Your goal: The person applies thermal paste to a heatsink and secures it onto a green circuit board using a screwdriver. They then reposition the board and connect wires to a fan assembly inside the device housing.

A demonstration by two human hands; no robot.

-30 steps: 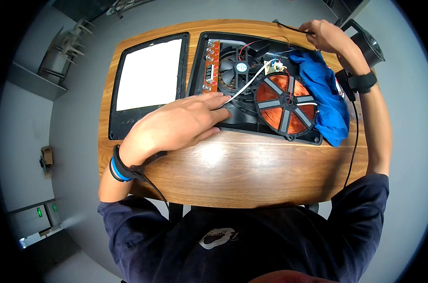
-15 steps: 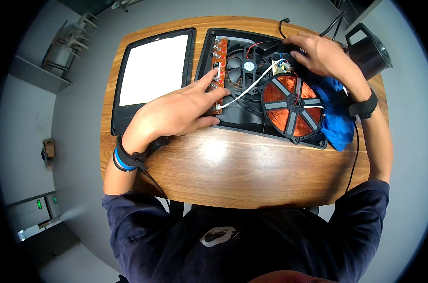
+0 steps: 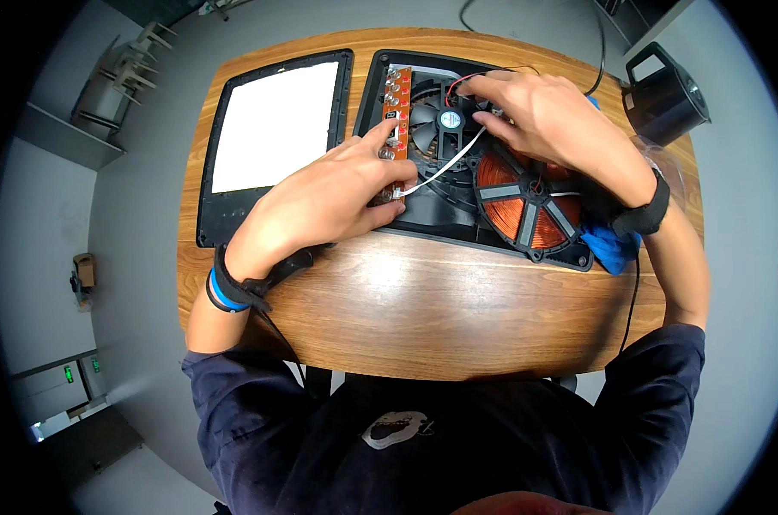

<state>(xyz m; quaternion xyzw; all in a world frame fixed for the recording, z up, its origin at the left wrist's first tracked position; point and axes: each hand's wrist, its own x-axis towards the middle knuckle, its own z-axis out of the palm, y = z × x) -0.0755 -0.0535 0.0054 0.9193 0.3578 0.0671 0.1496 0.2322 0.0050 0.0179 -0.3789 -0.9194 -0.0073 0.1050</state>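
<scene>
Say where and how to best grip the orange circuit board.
The orange circuit board is probably best pinched by both long edges of its far half, from above: it is a narrow strip lying face up in the black housing, crowded with raised parts. The near half suits less: the left hand covers much of it and the white cable meets it.

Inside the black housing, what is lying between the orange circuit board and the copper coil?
The head view shows the black fan between the circuit board and the copper coil; a white cable also crosses part of this stretch.
</scene>
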